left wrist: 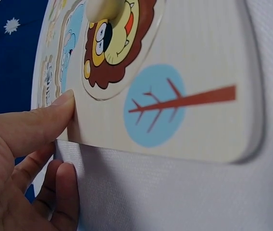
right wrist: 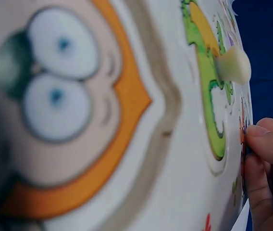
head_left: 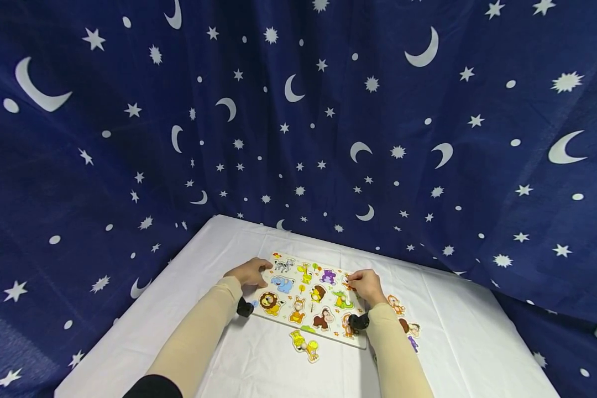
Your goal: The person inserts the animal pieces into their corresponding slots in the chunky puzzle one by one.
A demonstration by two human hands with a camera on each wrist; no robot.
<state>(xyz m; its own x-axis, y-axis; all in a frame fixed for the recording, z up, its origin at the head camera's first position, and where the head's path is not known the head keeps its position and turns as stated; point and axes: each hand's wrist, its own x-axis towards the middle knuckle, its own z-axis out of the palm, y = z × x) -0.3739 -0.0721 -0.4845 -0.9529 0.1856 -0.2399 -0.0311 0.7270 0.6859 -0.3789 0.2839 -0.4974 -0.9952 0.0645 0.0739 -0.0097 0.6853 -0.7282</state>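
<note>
A wooden peg puzzle board (head_left: 360,338) printed with cartoon animals lies on the table. At its left edge, my left hand (head_left: 251,272) grips it, the thumb (left wrist: 64,103) on the top face and the other fingers curled by the edge. My right hand (head_left: 370,286) pinches an orange animal puzzle piece (head_left: 347,281) at the far right slot of the board; the fingers partly cover it. Close by in the board are the crocodile (head_left: 344,300) and the purple hippo (head_left: 328,276). The lion (left wrist: 115,57) with its pale knob is near my left thumb.
Loose puzzle pieces lie in front of the board, a yellow one (head_left: 297,339) and an orange one (head_left: 312,351). To the right, partly behind my right forearm, are an orange piece (head_left: 396,305) and several others. A starry dark blue curtain (head_left: 298,132) hangs behind the white table (head_left: 467,331).
</note>
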